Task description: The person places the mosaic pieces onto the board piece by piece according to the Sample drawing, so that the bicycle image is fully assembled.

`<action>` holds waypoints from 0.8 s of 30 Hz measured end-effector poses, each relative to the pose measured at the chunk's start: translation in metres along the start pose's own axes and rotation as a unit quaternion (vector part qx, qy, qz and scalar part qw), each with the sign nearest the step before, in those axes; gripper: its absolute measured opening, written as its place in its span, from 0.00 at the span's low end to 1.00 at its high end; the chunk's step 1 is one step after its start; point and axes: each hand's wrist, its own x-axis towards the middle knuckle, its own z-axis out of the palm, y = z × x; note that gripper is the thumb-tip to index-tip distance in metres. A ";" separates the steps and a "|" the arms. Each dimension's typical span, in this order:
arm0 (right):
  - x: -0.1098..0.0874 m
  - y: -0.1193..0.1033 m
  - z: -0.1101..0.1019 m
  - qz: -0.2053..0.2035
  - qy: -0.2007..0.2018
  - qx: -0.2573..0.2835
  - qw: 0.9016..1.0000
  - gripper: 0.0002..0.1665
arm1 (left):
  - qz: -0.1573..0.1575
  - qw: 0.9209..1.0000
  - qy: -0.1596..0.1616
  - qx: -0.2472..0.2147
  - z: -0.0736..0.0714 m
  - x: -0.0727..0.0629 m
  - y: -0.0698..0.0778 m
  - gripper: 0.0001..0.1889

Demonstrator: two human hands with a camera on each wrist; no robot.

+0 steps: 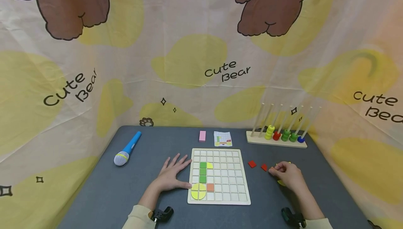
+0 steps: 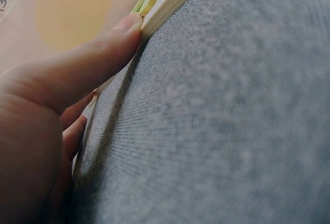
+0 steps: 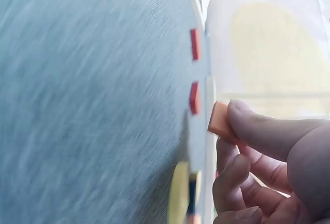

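A pale grid board (image 1: 225, 180) lies mid-table. On it sit several green squares (image 1: 203, 171), a yellow quarter-round piece (image 1: 210, 165), more yellow pieces forming a circle (image 1: 198, 191), and an orange square (image 1: 210, 187). My left hand (image 1: 170, 177) rests spread at the board's left edge, its thumb (image 2: 111, 46) touching the side. Right of the board, my right hand (image 1: 290, 175) pinches an orange square tile (image 3: 221, 121) between thumb and fingers, above the table. Two red tiles (image 1: 252, 164) lie between that hand and the board. Yellow pieces (image 1: 281, 182) are partly hidden beneath the hand.
Behind the board are a pink block (image 1: 202, 136) and a printed pattern card (image 1: 223, 139). A peg rack with coloured beads (image 1: 277, 142) stands at the back right. At the left lies a blue toy microphone (image 1: 127, 148). A patterned cloth (image 1: 189, 110) hangs behind the table.
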 end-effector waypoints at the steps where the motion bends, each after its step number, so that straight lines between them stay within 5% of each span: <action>1: 0.000 -0.003 0.001 -0.002 0.002 0.001 1.000 0.19 | -0.001 1.000 -0.001 0.001 0.000 0.000 0.000 0.54; 24: -0.012 -0.078 0.053 -0.055 -0.025 0.053 0.997 0.09 | -0.001 1.000 -0.002 0.005 0.001 0.000 -0.001 0.54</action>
